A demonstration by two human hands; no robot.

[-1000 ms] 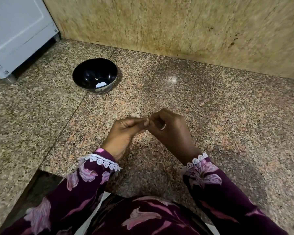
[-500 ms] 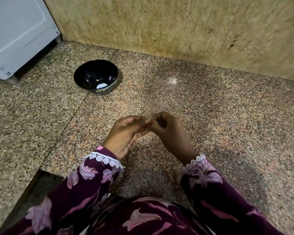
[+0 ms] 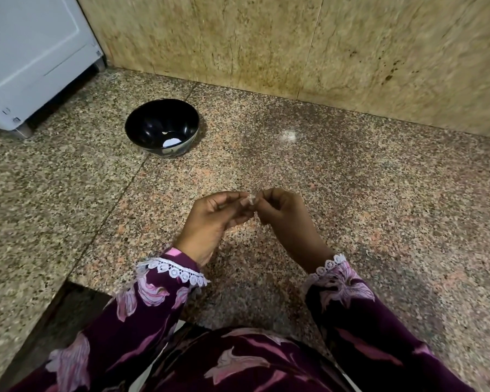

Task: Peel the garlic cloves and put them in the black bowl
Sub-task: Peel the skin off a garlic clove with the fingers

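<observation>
Garlic clove [image 3: 251, 200] sits pinched between the two hands above the speckled granite bench [image 3: 351, 193], near the middle of the view. Only a small pale sliver of it shows between the fingertips; whether skin is on or off cannot be told.

Left hand [image 3: 212, 222]: palm turned up and inward, fingers curled, thumb and fingertips closed on the left side of the clove.

Right hand [image 3: 283, 216]: back of the hand toward the camera, fingers curled tight, fingertips closed on the right side of the clove. The two hands meet at the clove, fingertips touching or nearly so.

Both hands are raised off the bench; neither rests on it.

Black bowl [image 3: 162, 128]: upright on the bench, well apart from the hands, to the far left of them and nearer the wall. Inside, toward the near wall, lies a white patch, with a smaller pale fleck just beside it; whether these are cloves or glare cannot be told.

Surroundings: tan stone wall [image 3: 294, 43] along the back edge of the bench. White appliance [image 3: 31, 52] at the upper left corner, standing on the bench. Small bright spot [image 3: 288, 136] on the bench, right of the bowl. Dark purple floral sleeves [image 3: 142, 312] with white lace cuffs cover both forearms.
</observation>
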